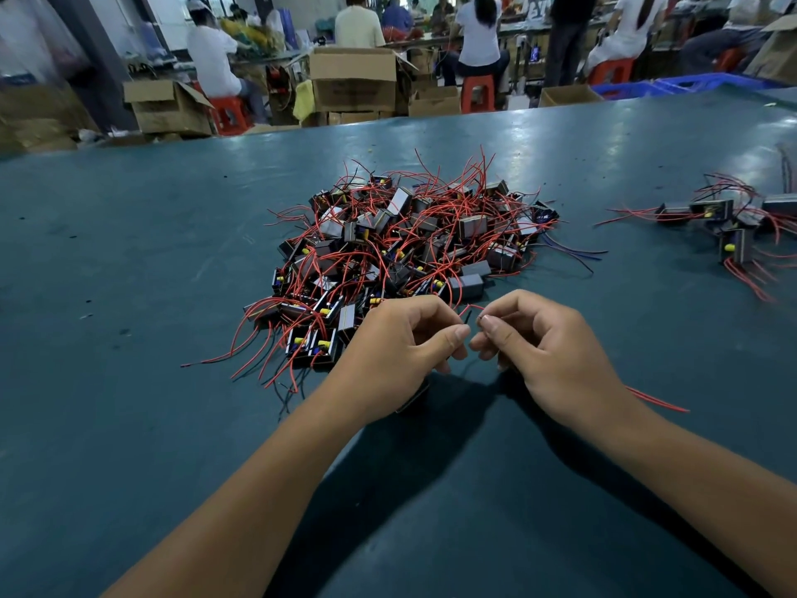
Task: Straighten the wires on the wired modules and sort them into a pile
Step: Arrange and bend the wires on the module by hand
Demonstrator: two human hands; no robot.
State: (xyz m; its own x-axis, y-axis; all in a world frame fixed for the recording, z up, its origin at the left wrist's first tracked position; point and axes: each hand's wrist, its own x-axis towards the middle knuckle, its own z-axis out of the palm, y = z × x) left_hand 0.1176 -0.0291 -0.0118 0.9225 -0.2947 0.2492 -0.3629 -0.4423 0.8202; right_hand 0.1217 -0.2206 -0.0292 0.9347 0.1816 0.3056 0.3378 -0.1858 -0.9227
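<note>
A thin red wire (468, 310) is pinched between thumb and forefinger of the right hand (543, 351), while the left hand (396, 351) is curled, thumb to forefinger, round a dark module (414, 397) largely hidden beneath it; whether the left fingertips also grip the wire cannot be told. Just beyond the hands, a large tangled heap of modules (409, 248) is observed on the green table (129, 252), its red leads bent in all directions. Well apart to the right, a small sorted group (724, 222) is noted, so the task is judged barely begun, most of it outstanding.
</note>
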